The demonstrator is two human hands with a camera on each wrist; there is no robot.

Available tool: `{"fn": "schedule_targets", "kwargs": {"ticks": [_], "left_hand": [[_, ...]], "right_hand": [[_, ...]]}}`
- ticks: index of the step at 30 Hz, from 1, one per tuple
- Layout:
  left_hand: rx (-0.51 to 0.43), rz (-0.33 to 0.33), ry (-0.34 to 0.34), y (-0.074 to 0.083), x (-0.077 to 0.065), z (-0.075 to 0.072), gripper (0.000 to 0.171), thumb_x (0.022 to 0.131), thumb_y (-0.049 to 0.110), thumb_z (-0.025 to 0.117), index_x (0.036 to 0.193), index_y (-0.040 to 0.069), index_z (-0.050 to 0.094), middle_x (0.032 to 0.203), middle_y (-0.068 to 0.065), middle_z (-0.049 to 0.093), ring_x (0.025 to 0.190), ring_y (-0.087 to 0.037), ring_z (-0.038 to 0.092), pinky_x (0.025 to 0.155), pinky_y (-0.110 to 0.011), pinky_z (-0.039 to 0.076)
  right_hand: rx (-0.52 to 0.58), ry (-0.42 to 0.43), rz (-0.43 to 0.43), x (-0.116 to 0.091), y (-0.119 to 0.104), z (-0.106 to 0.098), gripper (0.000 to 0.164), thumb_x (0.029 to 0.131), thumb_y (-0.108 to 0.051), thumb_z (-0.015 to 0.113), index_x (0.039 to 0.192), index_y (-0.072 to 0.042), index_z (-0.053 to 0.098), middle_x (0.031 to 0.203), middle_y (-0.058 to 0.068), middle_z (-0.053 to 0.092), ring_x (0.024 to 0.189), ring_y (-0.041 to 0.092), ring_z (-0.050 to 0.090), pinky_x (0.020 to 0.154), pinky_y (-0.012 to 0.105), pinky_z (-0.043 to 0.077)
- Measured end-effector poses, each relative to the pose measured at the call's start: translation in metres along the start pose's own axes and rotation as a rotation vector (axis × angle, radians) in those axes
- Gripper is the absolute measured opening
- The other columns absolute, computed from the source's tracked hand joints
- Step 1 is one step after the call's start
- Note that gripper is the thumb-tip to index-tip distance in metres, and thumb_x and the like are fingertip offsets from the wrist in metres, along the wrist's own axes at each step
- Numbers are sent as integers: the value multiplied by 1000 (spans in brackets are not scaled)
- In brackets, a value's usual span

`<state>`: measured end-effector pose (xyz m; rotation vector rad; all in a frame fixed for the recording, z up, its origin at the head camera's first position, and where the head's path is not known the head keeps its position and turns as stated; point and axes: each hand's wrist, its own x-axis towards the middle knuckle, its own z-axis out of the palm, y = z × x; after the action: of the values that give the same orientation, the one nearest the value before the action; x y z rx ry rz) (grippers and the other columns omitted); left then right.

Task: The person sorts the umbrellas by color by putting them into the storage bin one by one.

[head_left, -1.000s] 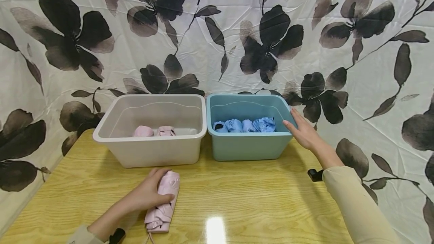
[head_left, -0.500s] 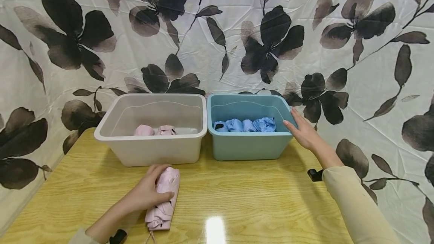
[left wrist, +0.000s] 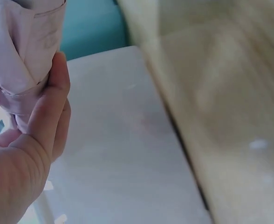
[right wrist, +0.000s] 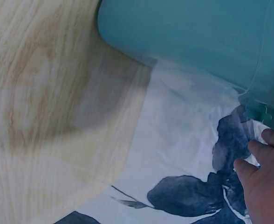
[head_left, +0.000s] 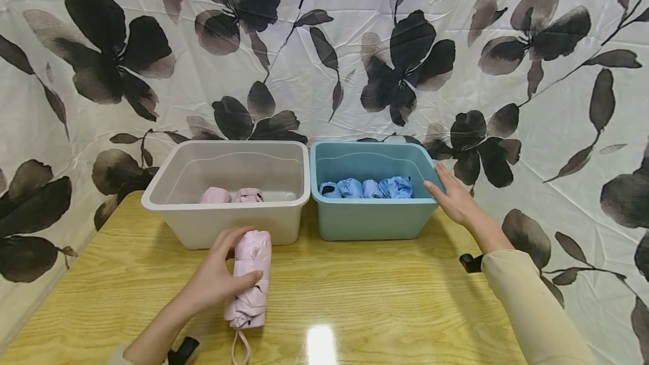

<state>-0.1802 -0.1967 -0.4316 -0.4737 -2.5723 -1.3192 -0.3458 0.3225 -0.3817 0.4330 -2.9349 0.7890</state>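
Observation:
In the head view my left hand [head_left: 215, 275] grips a pink folded umbrella [head_left: 253, 275] by its side, thumb across the front. The umbrella is tilted up before the grey bin [head_left: 228, 221], its strap loop hanging at the near end. Close up in the left wrist view, fingers [left wrist: 48, 112] wrap the pink fabric. My right hand [head_left: 453, 196] rests with extended fingers on the right rim of the blue bin [head_left: 370, 221]. Two pink rolled bundles [head_left: 215, 195] lie inside the grey bin. Several blue rolled bundles [head_left: 372, 188] sit in a row in the blue one.
Both bins stand side by side at the back of the wooden table [head_left: 385, 297]. Behind them hangs a white cloth [head_left: 324, 111] with dark flowers, also closing in at left and right.
My left hand has lifted the pink umbrella from the table and moved it up and forward towards the grey bin. The right hand stays on the blue bin's rim.

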Motion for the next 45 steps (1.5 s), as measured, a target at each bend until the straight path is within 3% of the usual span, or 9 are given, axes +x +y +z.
{"fn": "schedule_targets", "kwargs": {"ticks": [11, 15, 19, 24, 30, 36, 41, 45], "left_hand": [[-261, 80, 124, 37, 21, -15, 88, 78, -9, 84, 154, 2, 41, 148, -19, 35, 113, -39, 56, 74, -24, 62], [-283, 113, 213, 50, 35, -27, 88, 77, -12, 83, 154, 1, 41, 145, -13, 37, 114, -26, 54, 79, -17, 59], [-313, 96, 286, 62, 54, -41, 88, 80, -12, 80, 156, 3, 39, 141, 0, 37, 110, -14, 57, 80, -14, 58], [-341, 59, 342, 69, 84, -57, 88, 84, -9, 78, 159, 7, 34, 142, 0, 36, 106, -12, 59, 75, -15, 59], [-307, 5, 381, 68, 120, -69, 90, 86, 2, 79, 161, 17, 31, 150, -3, 31, 114, -19, 55, 76, -13, 56], [-198, -36, 392, 65, 151, -63, 89, 86, 10, 80, 160, 16, 31, 147, -10, 32, 115, -26, 50, 87, -19, 49], [-126, -49, 339, 56, 169, -52, 87, 84, 5, 77, 157, 8, 29, 151, -16, 26, 131, -31, 43, 109, -36, 40], [-94, -109, 288, 48, 180, -45, 86, 84, 5, 75, 156, 5, 28, 153, -18, 23, 140, -34, 37, 118, -44, 34]], "right_hand": [[0, -2, 0, -1, -4, -1, 82, 111, -54, 36, 167, -2, 6, 174, 19, 1, 158, 47, 7, 123, 69, 12], [1, 1, -3, -1, -4, -1, 82, 111, -53, 36, 166, -1, 7, 174, 18, 1, 158, 47, 7, 123, 69, 12], [1, 3, 1, -1, -2, -1, 82, 110, -54, 36, 166, -1, 7, 174, 17, 0, 158, 46, 7, 123, 70, 12], [1, 1, 5, -2, -1, -1, 82, 110, -55, 35, 167, -2, 6, 174, 18, 0, 158, 46, 6, 123, 70, 11], [2, -1, 4, -1, -2, -1, 82, 110, -55, 35, 167, -3, 5, 174, 19, 2, 158, 46, 6, 123, 69, 11], [8, 1, 8, 0, -2, 0, 82, 110, -55, 35, 167, -3, 7, 174, 19, 2, 158, 46, 6, 123, 70, 11], [-2, -8, 25, 0, -2, 0, 83, 110, -58, 34, 167, -5, 6, 174, 18, 1, 158, 45, 6, 123, 70, 12], [-7, -7, 25, 0, -2, -1, 82, 110, -56, 34, 167, -4, 6, 174, 19, 1, 158, 46, 7, 122, 71, 12]]}}
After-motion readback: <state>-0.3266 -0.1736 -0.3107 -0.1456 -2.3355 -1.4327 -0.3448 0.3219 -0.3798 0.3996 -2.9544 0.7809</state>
